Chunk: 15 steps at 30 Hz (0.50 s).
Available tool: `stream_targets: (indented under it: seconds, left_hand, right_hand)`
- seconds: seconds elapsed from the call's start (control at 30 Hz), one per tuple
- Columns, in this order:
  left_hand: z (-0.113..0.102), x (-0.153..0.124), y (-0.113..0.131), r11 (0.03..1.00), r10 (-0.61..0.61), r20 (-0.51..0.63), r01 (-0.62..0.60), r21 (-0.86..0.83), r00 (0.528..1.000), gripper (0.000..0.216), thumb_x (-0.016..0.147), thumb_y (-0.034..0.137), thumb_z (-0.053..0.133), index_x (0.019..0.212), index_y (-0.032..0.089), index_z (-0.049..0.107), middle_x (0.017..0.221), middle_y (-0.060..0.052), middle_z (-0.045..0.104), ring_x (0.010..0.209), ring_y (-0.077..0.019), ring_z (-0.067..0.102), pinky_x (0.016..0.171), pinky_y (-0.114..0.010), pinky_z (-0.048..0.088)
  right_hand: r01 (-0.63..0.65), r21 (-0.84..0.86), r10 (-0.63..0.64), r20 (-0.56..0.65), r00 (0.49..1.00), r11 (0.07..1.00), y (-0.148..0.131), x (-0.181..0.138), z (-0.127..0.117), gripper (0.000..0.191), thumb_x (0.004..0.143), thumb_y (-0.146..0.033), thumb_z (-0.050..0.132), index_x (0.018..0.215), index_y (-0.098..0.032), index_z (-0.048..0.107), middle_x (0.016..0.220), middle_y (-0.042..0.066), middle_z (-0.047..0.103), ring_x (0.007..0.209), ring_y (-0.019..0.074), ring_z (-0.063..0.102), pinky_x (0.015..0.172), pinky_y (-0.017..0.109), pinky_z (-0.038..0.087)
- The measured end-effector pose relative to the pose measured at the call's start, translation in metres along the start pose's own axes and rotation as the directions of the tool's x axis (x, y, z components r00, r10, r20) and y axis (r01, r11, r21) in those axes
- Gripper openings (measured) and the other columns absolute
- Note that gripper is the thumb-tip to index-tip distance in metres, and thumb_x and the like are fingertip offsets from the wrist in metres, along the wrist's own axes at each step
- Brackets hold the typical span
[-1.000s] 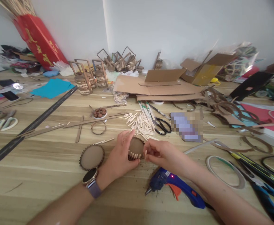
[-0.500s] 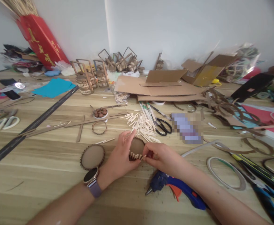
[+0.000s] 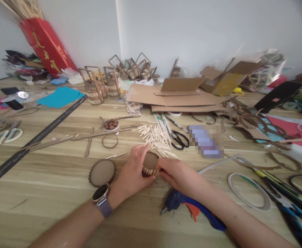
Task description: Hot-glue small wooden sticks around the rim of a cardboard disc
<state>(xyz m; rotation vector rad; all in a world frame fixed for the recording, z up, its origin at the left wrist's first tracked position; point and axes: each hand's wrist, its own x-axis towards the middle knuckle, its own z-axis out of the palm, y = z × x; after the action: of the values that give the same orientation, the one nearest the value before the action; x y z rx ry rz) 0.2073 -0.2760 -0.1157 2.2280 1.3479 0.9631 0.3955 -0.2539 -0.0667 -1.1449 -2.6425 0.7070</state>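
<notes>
Right hand [image 3: 178, 170] had turned inward, right of the disc [image 3: 151, 160], finger grip indeterminable; left hand [image 3: 131, 168] clamped it; nudging risked skewed sticks [image 3: 149, 171].

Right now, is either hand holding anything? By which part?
Left hand: the round brown piece, by its left side and near edge. Right hand: at the piece's right edge; can't tell whether it pinches anything.
</notes>
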Motion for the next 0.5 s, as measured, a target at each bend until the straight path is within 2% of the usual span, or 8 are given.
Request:
stream_targets:
  seconds: [0.23,0.5]
  left_hand:
    - [-0.0003,0.0002,0.0005,0.999,-0.034,0.020,0.034,-0.012,0.999,0.095,0.069,0.014,0.070,0.147,0.025,0.016,0.144,-0.015,0.032,0.137,-0.0339,0.031,0.113,-0.057,0.030]
    - [0.0008,-0.0007,-0.0004,0.999,-0.041,0.024,0.042,-0.024,0.999,0.098,0.069,0.013,0.070,0.148,0.027,0.014,0.145,-0.014,0.030,0.138,-0.0336,0.029,0.113,-0.057,0.029]
  right_hand:
    - [0.008,-0.093,-0.008,0.009,1.000,0.996,0.0017,0.0000,0.0043,0.014,0.088,-0.009,0.048,0.081,-0.019,0.053,0.079,0.002,0.062,0.072,0.0164,0.058,0.062,0.024,0.040]
    - [0.011,-0.106,-0.011,0.007,1.000,0.994,0.0021,0.0005,0.0056,0.014,0.088,-0.010,0.049,0.079,-0.020,0.052,0.079,0.002,0.062,0.073,0.0173,0.057,0.062,0.025,0.039]
